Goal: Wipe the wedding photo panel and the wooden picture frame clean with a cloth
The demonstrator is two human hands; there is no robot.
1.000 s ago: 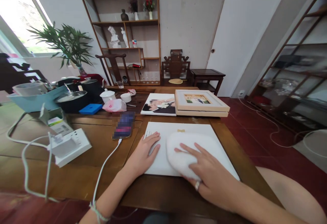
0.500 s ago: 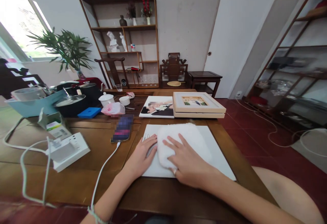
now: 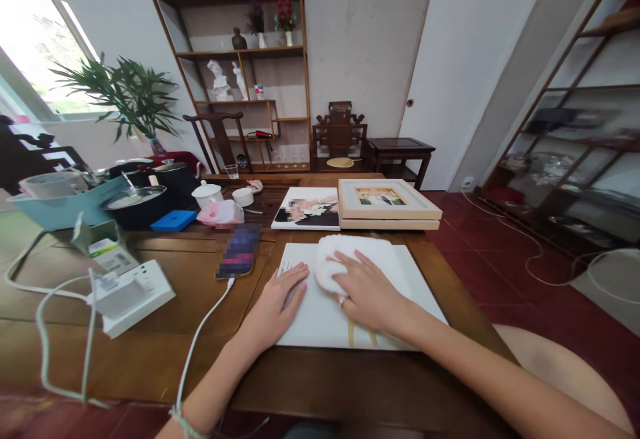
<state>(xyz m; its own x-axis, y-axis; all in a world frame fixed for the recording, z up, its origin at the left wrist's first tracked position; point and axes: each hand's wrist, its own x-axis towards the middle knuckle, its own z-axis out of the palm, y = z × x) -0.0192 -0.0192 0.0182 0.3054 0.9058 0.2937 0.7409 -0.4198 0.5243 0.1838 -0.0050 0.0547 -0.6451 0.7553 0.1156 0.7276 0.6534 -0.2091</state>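
A flat white album cover (image 3: 415, 285) lies on the wooden table (image 3: 200, 305) in front of me. My left hand (image 3: 280, 302) rests flat on its left edge, fingers stretched out. My right hand (image 3: 367, 289) presses a folded white cloth (image 3: 367, 252) onto the far part of the cover, fingers spread over the cloth. A ring shows on that hand. Faint gold marks on the cover show beneath my right wrist.
Beyond the cover lie a photo print (image 3: 307, 209) and stacked light wooden frames (image 3: 387, 204). A phone (image 3: 238, 250) with a white cable sits to the left, then a white power strip (image 3: 131, 294), a small box, pots, cups and a blue tub.
My right hand has slid the cloth away from me, from the near part of the cover toward its far edge. The left hand has stayed on the left edge.
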